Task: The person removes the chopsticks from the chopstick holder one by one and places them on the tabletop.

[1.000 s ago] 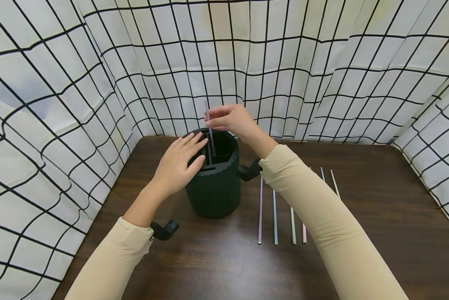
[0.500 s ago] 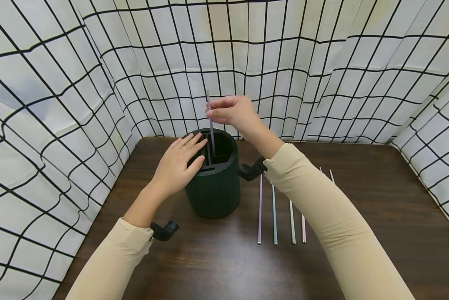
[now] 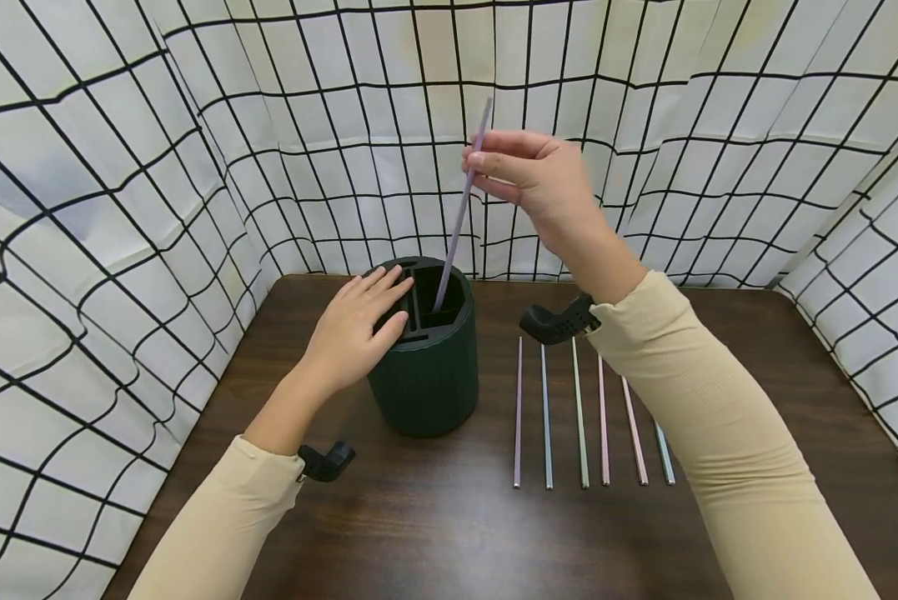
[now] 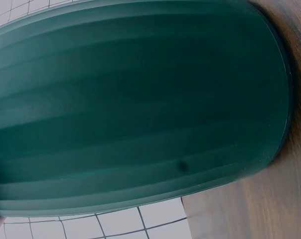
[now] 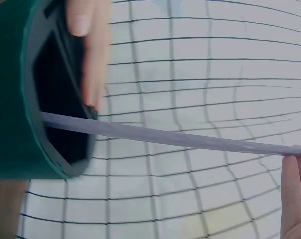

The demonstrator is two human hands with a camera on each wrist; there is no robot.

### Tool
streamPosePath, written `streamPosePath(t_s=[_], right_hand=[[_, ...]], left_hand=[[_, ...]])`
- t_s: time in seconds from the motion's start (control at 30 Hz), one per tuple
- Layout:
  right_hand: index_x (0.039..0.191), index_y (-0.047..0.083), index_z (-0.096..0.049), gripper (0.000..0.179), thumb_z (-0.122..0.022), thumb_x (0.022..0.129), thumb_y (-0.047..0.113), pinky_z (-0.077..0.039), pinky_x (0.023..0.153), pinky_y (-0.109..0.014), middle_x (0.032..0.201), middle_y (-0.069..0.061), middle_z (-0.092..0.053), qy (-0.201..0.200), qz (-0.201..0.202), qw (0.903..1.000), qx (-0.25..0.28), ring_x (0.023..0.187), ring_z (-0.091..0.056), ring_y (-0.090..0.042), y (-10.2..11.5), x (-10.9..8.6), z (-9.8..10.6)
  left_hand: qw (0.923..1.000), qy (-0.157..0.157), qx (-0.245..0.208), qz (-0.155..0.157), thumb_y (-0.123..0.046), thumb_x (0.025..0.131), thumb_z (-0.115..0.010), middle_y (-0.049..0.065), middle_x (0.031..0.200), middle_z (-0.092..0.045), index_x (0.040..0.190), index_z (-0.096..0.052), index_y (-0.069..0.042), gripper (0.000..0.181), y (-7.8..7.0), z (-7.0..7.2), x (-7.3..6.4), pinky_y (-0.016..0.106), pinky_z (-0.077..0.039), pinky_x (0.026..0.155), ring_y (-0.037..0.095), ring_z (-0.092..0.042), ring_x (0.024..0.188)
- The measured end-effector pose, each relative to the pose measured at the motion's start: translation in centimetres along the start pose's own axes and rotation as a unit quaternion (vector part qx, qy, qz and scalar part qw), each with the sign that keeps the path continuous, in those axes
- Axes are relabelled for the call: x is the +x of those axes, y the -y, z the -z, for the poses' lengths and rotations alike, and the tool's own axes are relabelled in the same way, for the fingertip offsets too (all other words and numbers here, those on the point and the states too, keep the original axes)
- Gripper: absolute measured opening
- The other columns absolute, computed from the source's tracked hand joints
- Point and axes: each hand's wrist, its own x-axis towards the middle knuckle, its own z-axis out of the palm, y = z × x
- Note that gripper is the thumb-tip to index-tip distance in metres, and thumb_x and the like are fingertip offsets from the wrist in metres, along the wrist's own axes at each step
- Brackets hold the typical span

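In the head view a dark green round utensil holder (image 3: 423,383) stands on the table, its top divided into compartments. My left hand (image 3: 362,321) rests on the left part of its rim with fingers straight and spread. Above and to the right of the holder, my right hand (image 3: 527,175) pinches a thin purple chopstick (image 3: 459,218) near its upper end. The chopstick leans to the right, and its lower end is inside the holder's large right compartment. The right wrist view shows the chopstick (image 5: 155,135) crossing the holder's rim. Ribbed holder wall (image 4: 140,94) fills most of the left wrist view.
Several pastel chopsticks (image 3: 581,425) lie side by side on the brown table (image 3: 418,533), right of the holder. My right sleeve (image 3: 707,417) covers part of the rightmost ones. A white cloth with a black grid (image 3: 328,108) hangs behind and at the sides.
My right hand has moved up and to the right with the purple chopstick, which now tilts more and stands further out of the holder. The left hand stays in place. More chopsticks are uncovered.
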Motion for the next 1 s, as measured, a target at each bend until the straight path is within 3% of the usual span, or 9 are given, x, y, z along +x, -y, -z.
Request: streamPosePath(t_s=[0.1, 0.27, 0.47, 0.63, 0.73, 0.9, 1.0], right_hand=[[0.099, -0.003, -0.075, 0.014, -0.072, 0.085, -0.006, -0.059, 0.090, -0.031, 0.096, -0.013, -0.073, -0.025, 0.009, 0.9976, 0.064, 0.090, -0.073, -0.022, 1.7, -0.5, 1.1], [0.099, -0.007, -0.072, 0.016, -0.071, 0.084, -0.010, -0.062, 0.082, -0.030, 0.092, -0.016, -0.073, -0.073, 0.015, 0.9838, 0.163, 0.085, -0.072, -0.025, 4.5, -1.2, 3.7], [0.107, -0.009, -0.070, 0.023, -0.069, 0.084, -0.013, -0.063, 0.079, -0.034, 0.091, -0.018, -0.074, -0.112, -0.013, 0.9720, 0.206, 0.081, -0.073, -0.027, 6.8, -2.7, 8.9], [0.106, -0.007, -0.072, 0.021, -0.065, 0.087, -0.013, -0.063, 0.079, -0.035, 0.092, -0.018, -0.076, -0.121, -0.070, 0.9695, 0.201, 0.083, -0.076, -0.028, 6.9, -3.9, 13.7], [0.102, -0.006, -0.074, 0.018, -0.062, 0.090, -0.011, -0.063, 0.077, -0.034, 0.090, -0.018, -0.077, -0.105, -0.106, 0.9725, 0.179, 0.083, -0.077, -0.027, 6.0, -4.9, 16.4], [0.098, -0.002, -0.077, 0.020, -0.058, 0.094, -0.007, -0.063, 0.076, -0.030, 0.093, -0.014, -0.078, -0.065, -0.154, 0.9816, 0.091, 0.086, -0.077, -0.021, 3.8, -7.0, 20.3], [0.097, 0.004, -0.078, 0.023, -0.057, 0.096, -0.005, -0.062, 0.078, -0.026, 0.094, -0.009, -0.079, -0.054, -0.190, 0.9798, 0.029, 0.089, -0.076, -0.016, 2.3, -8.0, 22.3]], left_hand=[[1.0000, 0.003, 0.000, 0.000, -0.035, 0.105, -0.039, 0.007, 0.164, -0.029, 0.155, -0.038, -0.016, 0.054, 0.1, 0.0, 0.0, 0.048, -0.009, 0.129, 0.028, -0.021, 0.155], [1.0000, 0.001, -0.001, -0.002, -0.035, 0.105, -0.039, 0.007, 0.164, -0.030, 0.155, -0.038, -0.016, 0.053, 0.1, 0.0, 0.0, 0.048, -0.009, 0.129, 0.028, -0.021, 0.155], [1.0000, -0.001, -0.001, -0.002, -0.034, 0.105, -0.039, 0.008, 0.163, -0.030, 0.154, -0.038, -0.015, 0.053, 0.1, 0.0, -0.1, 0.048, -0.010, 0.129, 0.028, -0.021, 0.155], [1.0000, -0.003, 0.000, 0.002, -0.035, 0.105, -0.039, 0.008, 0.163, -0.030, 0.154, -0.038, -0.015, 0.053, 0.1, 0.1, -0.2, 0.050, -0.010, 0.128, 0.029, -0.021, 0.155], [1.0000, -0.004, -0.002, 0.002, -0.035, 0.105, -0.039, 0.008, 0.163, -0.030, 0.154, -0.039, -0.015, 0.054, 0.0, 0.2, -0.2, 0.050, -0.010, 0.128, 0.030, -0.021, 0.154], [1.0000, -0.004, -0.006, 0.001, -0.034, 0.105, -0.040, 0.008, 0.163, -0.030, 0.154, -0.038, -0.014, 0.053, -0.2, 0.0, -0.1, 0.051, -0.009, 0.128, 0.029, -0.021, 0.155], [1.0000, -0.003, -0.006, 0.002, -0.033, 0.105, -0.040, 0.008, 0.163, -0.031, 0.154, -0.039, -0.014, 0.053, -0.3, 0.0, -0.1, 0.051, -0.009, 0.128, 0.030, -0.021, 0.154]])
